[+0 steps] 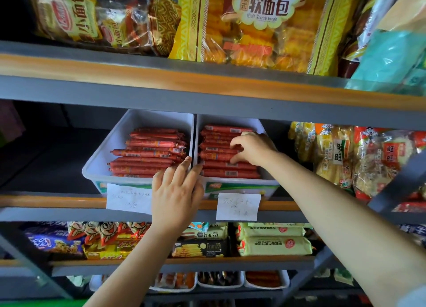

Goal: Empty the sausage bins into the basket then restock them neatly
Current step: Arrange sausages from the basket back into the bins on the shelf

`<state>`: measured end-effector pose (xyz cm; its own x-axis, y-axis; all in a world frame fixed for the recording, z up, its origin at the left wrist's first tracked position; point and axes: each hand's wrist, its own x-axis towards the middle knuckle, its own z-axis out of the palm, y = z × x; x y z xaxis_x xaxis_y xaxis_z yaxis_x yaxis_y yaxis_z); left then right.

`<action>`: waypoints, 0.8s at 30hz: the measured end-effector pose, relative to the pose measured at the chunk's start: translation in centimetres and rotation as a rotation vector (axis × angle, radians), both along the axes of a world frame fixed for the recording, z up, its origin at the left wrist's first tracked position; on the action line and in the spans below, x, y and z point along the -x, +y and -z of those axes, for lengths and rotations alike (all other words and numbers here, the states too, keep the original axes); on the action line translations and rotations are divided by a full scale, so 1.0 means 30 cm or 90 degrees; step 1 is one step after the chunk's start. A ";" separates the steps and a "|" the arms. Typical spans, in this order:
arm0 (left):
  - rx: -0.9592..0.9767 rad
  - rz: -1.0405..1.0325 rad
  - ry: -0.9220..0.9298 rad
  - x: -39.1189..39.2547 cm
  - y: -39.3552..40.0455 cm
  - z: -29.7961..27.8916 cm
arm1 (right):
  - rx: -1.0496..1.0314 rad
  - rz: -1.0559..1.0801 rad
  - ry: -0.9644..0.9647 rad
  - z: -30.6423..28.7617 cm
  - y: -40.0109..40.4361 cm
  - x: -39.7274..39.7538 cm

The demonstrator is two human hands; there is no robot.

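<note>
The right hand (253, 149) pinches a light, slick sausage stick (219, 155) mid-length, while the left hand (176, 191) rests open-fingered on the bin rims (194, 145).

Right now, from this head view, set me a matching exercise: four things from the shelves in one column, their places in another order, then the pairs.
Things
1. left bin
2. right hand
3. soft French bread bag
4. left hand

Places
A. on the top shelf
B. inside the right bin, fingers on the sausages
C. middle shelf, left of the other bin
D. at the front, fingertips where the two bins meet

Pairs: 1-C, 2-B, 3-A, 4-D
</note>
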<state>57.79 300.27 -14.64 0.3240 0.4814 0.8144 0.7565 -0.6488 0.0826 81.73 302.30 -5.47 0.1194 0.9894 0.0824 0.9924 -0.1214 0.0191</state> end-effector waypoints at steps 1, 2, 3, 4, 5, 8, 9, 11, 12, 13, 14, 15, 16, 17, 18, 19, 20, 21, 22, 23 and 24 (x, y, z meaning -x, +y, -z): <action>0.003 0.002 0.000 0.000 0.000 0.000 | 0.011 0.000 -0.013 -0.007 0.006 0.002; 0.004 0.005 0.000 0.001 0.000 -0.001 | 0.020 -0.003 -0.032 -0.014 0.012 0.006; 0.001 0.005 -0.002 0.002 0.000 -0.003 | 0.026 -0.008 -0.050 -0.019 0.016 0.011; -0.003 0.004 -0.003 0.003 0.001 -0.005 | 0.025 -0.011 -0.060 -0.022 0.018 0.014; -0.006 0.004 -0.004 0.003 0.001 -0.007 | 0.021 -0.011 -0.055 -0.022 0.017 0.014; -0.002 0.002 0.002 0.004 -0.001 -0.007 | 0.037 0.027 0.033 -0.008 0.020 0.003; 0.003 -0.001 0.000 0.003 -0.002 -0.008 | 0.050 0.036 0.059 -0.002 0.026 -0.002; 0.021 0.000 -0.018 -0.001 -0.006 -0.013 | 0.075 0.048 0.100 0.007 0.048 -0.010; 0.028 -0.001 -0.033 -0.005 -0.009 -0.017 | 0.087 0.059 0.117 0.012 0.059 -0.010; 0.033 -0.003 -0.047 -0.009 -0.011 -0.022 | 0.098 0.073 0.133 0.016 0.073 -0.010; 0.036 -0.008 -0.058 -0.014 -0.014 -0.027 | 0.110 0.087 0.148 0.019 0.087 -0.009; 0.037 -0.014 -0.065 -0.020 -0.015 -0.030 | 0.123 0.100 0.158 0.022 0.104 -0.009; 0.036 -0.022 -0.069 -0.024 -0.017 -0.031 | 0.136 0.111 0.162 0.025 0.118 -0.007; 0.032 -0.031 -0.069 -0.028 -0.016 -0.029 | 0.146 0.117 0.161 0.028 0.131 -0.005; 0.025 -0.039 -0.067 -0.031 -0.014 -0.027 | 0.150 0.120 0.155 0.032 0.146 -0.007; 0.016 -0.045 -0.065 -0.032 -0.012 -0.023 | 0.151 0.121 0.152 0.036 0.159 -0.012; 0.006 -0.048 -0.065 -0.034 -0.010 -0.018 | 0.149 0.122 0.151 0.039 0.171 -0.019; -0.003 -0.051 -0.067 -0.036 -0.009 -0.013 | 0.148 0.123 0.148 0.044 0.187 -0.031; -0.011 -0.053 -0.071 -0.039 -0.008 -0.010 | 0.149 0.121 0.141 0.047 0.201 -0.042; -0.018 -0.055 -0.076 -0.042 -0.006 -0.007 | 0.152 0.121 0.133 0.049 0.215 -0.051; -0.021 -0.058 -0.081 -0.047 -0.006 -0.006 | 0.157 0.120 0.127 0.050 0.226 -0.058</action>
<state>59.18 300.10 -14.47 0.1735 0.4768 0.8617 0.7974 -0.5815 0.1612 83.48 309.09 -6.98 0.2908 0.9360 -0.1983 0.9405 -0.3177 -0.1208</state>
